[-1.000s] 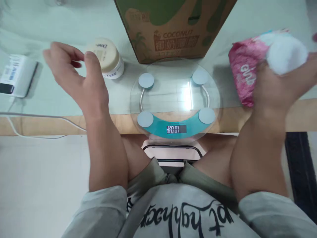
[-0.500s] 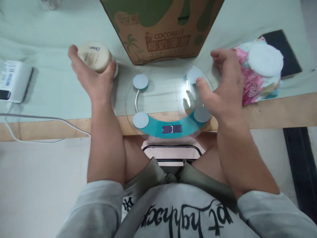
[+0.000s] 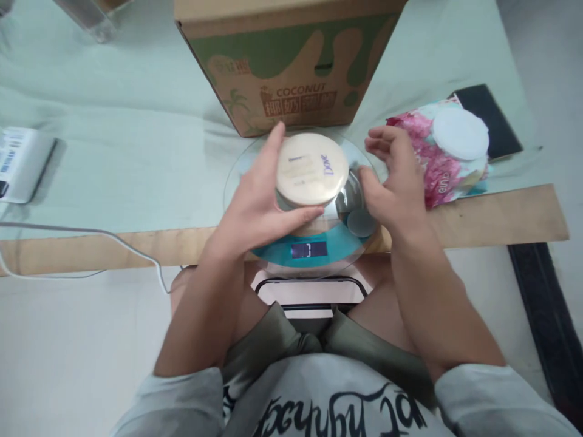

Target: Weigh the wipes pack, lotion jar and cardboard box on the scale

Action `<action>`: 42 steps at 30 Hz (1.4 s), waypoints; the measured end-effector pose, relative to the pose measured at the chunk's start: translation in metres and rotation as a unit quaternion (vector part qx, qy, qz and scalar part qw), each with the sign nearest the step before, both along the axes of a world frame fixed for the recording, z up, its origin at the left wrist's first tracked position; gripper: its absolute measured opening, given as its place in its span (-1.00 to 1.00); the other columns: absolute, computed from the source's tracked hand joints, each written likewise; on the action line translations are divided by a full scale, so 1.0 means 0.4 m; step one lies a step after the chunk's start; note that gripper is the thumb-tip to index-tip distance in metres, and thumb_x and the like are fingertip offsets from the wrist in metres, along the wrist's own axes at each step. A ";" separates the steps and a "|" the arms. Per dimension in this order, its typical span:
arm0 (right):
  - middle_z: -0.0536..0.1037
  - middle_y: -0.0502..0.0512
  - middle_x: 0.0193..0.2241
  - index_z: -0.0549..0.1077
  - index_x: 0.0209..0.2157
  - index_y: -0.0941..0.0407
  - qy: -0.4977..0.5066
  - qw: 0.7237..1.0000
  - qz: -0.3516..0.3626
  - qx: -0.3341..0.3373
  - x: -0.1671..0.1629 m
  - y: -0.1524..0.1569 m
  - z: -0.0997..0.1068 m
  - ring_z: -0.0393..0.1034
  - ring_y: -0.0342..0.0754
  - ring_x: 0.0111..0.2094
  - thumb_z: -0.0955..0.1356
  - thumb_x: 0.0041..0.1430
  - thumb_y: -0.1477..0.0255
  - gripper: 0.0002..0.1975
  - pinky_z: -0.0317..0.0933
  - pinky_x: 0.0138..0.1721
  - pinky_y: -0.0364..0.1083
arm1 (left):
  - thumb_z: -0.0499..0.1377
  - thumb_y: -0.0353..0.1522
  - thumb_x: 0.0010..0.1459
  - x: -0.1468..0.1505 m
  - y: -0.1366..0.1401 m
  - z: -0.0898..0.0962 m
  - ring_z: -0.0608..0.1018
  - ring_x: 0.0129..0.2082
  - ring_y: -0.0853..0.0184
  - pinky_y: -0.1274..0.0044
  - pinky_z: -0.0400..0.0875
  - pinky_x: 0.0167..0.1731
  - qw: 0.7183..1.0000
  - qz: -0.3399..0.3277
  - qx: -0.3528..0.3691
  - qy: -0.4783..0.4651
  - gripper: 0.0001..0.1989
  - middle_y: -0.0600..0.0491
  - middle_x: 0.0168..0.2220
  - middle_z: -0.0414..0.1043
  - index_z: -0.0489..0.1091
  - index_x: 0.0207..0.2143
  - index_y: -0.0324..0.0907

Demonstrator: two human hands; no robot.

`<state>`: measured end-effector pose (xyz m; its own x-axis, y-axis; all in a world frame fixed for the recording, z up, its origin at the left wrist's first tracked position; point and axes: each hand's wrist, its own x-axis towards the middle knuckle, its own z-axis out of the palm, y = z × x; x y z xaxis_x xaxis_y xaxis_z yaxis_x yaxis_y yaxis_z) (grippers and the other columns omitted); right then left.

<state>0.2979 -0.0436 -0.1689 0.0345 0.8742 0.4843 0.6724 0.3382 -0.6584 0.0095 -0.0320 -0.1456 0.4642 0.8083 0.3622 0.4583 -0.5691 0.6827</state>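
Note:
A round cream-lidded Dove jar (image 3: 312,169) is in the grip of my left hand (image 3: 257,197), thumb on its near side and fingers along its left. The jar is over the round glass bathroom scale (image 3: 310,258); I cannot tell whether it touches the glass. My right hand (image 3: 394,176) holds nothing, its fingers apart and curved, over the scale's right edge. A lit display (image 3: 308,249) shows on the scale's teal band, its reading blurred. Just right of my right hand lies a pink floral wipes pack (image 3: 444,176) with a white round lid.
Behind the scale stands a brown and green coconut carton (image 3: 291,73). A dark flat object (image 3: 494,121) lies partly under the wipes pack. On the left are a white device (image 3: 30,164) and a white cable (image 3: 109,233) crossing the table's wooden edge (image 3: 501,215).
My left hand has carried the Dove jar rightward from the cloth to over the scale. My right hand stays open near the scale's right side. The view has shifted slightly.

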 end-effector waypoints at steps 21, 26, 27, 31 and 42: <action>0.61 0.16 0.08 0.52 0.10 0.06 0.105 0.994 0.002 0.005 0.015 0.007 -0.038 0.61 0.01 0.12 0.35 0.23 0.34 -0.59 0.59 0.33 0.23 | 0.65 0.08 -0.09 -0.071 0.050 0.040 0.70 -0.31 0.19 0.30 0.61 -0.31 0.892 0.309 -0.045 -0.327 -0.40 0.08 -0.33 0.67 0.57 -0.22 -0.10; 0.61 0.16 0.09 0.51 0.12 0.06 0.101 0.995 0.003 0.000 0.016 0.003 -0.033 0.60 -0.01 0.13 0.35 0.24 0.34 -0.58 0.58 0.35 0.20 | 0.56 0.23 0.04 -0.062 0.048 0.049 0.70 -0.32 0.22 0.28 0.71 -0.28 0.903 0.281 -0.064 -0.319 -0.36 0.05 -0.32 0.68 0.60 -0.20 -0.10; 0.60 0.16 0.10 0.51 0.12 0.06 0.100 0.995 0.001 -0.002 0.017 0.003 -0.032 0.60 0.00 0.13 0.35 0.24 0.34 -0.58 0.58 0.36 0.21 | 0.54 0.27 0.04 -0.067 0.046 0.048 0.74 -0.21 0.18 0.23 0.76 -0.16 0.918 0.250 -0.065 -0.301 -0.30 0.04 -0.18 0.72 0.60 -0.08 -0.07; 0.60 0.16 0.11 0.49 0.12 0.05 0.093 0.996 -0.006 -0.009 0.017 0.003 -0.035 0.59 0.00 0.16 0.34 0.25 0.32 -0.58 0.56 0.38 0.22 | 0.44 0.29 0.15 -0.049 0.015 0.050 0.56 0.44 -0.02 0.05 0.62 0.41 0.988 0.052 -0.059 -0.135 -0.15 0.04 0.45 0.44 0.39 0.37 0.23; 0.59 0.13 0.15 0.45 0.15 0.01 0.102 0.995 -0.006 -0.016 0.007 0.012 -0.032 0.57 -0.01 0.22 0.33 0.24 0.30 -0.56 0.52 0.44 0.22 | 0.50 0.23 0.13 0.046 0.008 0.044 0.50 0.48 -0.01 0.07 0.49 0.53 0.998 -0.004 0.037 -0.044 0.05 -0.07 0.46 0.41 0.22 0.50 0.08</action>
<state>0.3009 -0.0388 -0.1817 0.1387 0.8877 0.4389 0.5279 0.3087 -0.7912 0.0281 -0.0290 -0.1281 0.4349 0.7743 0.4597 0.3934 -0.6226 0.6765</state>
